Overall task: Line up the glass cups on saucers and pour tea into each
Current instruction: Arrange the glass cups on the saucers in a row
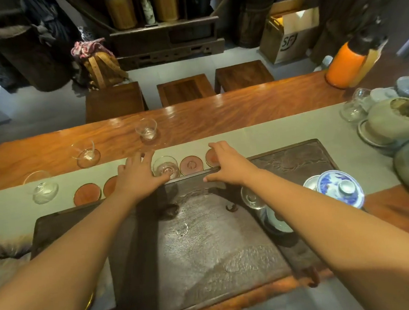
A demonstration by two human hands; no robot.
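Note:
A row of round reddish saucers lies on the grey runner (282, 135) along the far edge of the dark tea tray (205, 246): two at the left (87, 194) (109, 185), one in the middle (191, 165). One glass cup (165, 166) stands on a saucer. My left hand (139, 175) lies palm down just left of it, fingers apart, thumb at the cup's base. My right hand (226, 164) rests spread over the right-most saucer (210, 156), mostly hiding it. Other empty glass cups stand apart: one on the runner (42, 189), two on the wood (86, 154) (146, 128).
A blue-and-white lidded cup (341, 190) and a glass pitcher (252, 197) sit at the tray's right. Ceramic pots and glassware (390, 122) crowd the far right, with an orange flask (345, 68) behind. Three wooden stools (185, 88) stand beyond the table.

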